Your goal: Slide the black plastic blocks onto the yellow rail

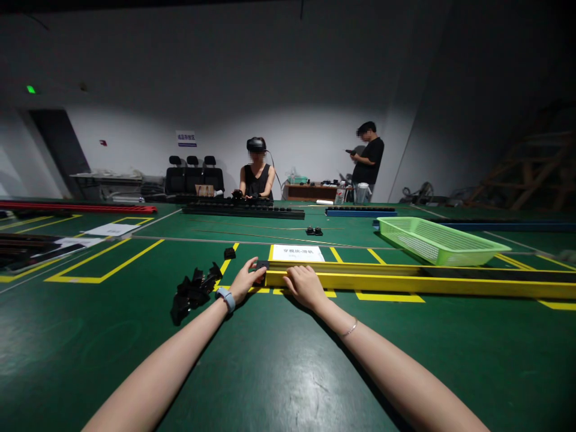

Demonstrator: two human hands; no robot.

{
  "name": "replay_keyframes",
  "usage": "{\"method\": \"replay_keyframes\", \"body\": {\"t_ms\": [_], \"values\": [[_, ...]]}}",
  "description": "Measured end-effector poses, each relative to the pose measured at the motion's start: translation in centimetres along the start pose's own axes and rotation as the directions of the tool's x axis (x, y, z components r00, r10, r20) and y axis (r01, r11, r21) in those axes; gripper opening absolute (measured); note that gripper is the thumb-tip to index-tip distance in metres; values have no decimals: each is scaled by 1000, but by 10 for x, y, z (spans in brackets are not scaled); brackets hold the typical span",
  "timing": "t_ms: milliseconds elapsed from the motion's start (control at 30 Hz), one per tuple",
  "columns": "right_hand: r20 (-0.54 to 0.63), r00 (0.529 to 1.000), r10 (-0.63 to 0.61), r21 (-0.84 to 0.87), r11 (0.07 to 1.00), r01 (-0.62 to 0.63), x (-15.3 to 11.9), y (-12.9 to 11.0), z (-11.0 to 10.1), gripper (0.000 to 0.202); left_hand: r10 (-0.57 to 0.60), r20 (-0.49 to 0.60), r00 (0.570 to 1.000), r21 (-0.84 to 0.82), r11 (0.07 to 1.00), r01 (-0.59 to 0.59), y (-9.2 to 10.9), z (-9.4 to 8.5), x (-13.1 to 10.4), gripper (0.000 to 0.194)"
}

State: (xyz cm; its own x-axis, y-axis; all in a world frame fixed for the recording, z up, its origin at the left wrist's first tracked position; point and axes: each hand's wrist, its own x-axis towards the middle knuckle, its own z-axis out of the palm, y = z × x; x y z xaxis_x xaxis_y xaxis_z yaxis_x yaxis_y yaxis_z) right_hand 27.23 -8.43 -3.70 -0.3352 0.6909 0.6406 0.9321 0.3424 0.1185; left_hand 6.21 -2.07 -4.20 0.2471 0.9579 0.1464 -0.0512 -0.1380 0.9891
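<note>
A long yellow rail (405, 283) lies across the green table, running off to the right. At its left end, my left hand (246, 279) pinches a small black module (262, 264) against the rail's opening; how deep the module sits in the channel I cannot tell. My right hand (306, 286) is closed over the rail's near wall, a short way right of that end, fingers curled on its top edge. Left of my left hand lies a heap of black modules (194, 293), with a single black module (230, 253) just behind it.
Behind the rail are a paper sign (298, 253), two black pieces (314, 231) and a light green basket (443, 240). Black rails (243, 212), a blue rail (360, 212) and red rails (76, 207) lie farther off. A person (257, 171) in a headset sits opposite; another person (369, 157) stands at the back.
</note>
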Motion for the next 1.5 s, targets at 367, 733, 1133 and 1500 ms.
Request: {"method": "replay_keyframes", "body": {"t_ms": [367, 733, 1133, 1500], "values": [[1, 1000, -6, 4, 1000, 6, -1, -1, -3, 25, -5, 93, 996, -90, 996, 13, 0, 0, 0, 73], [-44, 999, -4, 151, 988, 11, 0, -4, -8, 20, -51, 149, 988, -138, 988, 72, 3, 2, -2, 72], [-12, 985, -171, 234, 957, 168, 2, -13, -12, 46, -75, 163, 984, -128, 987, 96, 12, 4, -7, 74], [52, 979, -198, 258, 949, 179, 2, -12, -12, 53, -61, 219, 974, -78, 994, 80, 10, 3, -6, 77]]}}
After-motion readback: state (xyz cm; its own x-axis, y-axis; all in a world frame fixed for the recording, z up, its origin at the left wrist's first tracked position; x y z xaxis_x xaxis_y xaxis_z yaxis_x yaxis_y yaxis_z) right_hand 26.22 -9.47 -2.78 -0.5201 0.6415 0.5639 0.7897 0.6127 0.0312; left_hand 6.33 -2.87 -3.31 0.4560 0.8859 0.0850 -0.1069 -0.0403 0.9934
